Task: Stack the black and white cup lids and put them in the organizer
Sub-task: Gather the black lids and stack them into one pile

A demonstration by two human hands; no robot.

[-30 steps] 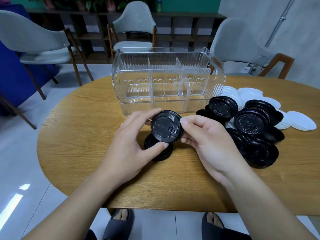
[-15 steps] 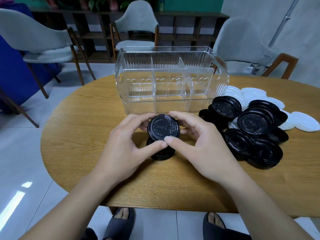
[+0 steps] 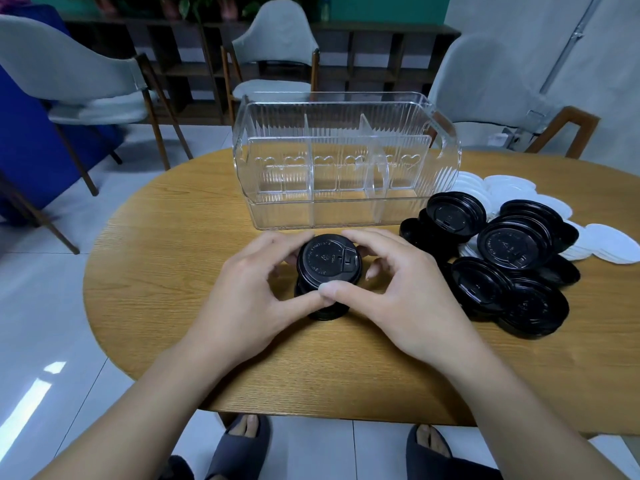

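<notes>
A small stack of black cup lids (image 3: 327, 268) stands on the wooden table (image 3: 173, 271) just in front of the clear plastic organizer (image 3: 343, 157). My left hand (image 3: 249, 299) grips the stack from the left, thumb at its near edge. From the right, my right hand (image 3: 398, 292) curls round the same stack, and its thumb meets the left thumb in front. A loose pile of black lids (image 3: 498, 261) lies to the right. White lids (image 3: 609, 244) are spread behind and beside that pile.
The organizer has several upright dividers and holds nothing. Grey chairs (image 3: 277, 57) stand beyond the table's far edge, one at the left (image 3: 79, 84) and one at the right (image 3: 485, 95). My feet in dark slippers (image 3: 242, 441) show under the near edge.
The lid I held tilted above the table has come down onto the stack. Both hands have closed in around the stack, and the thumbs now touch in front.
</notes>
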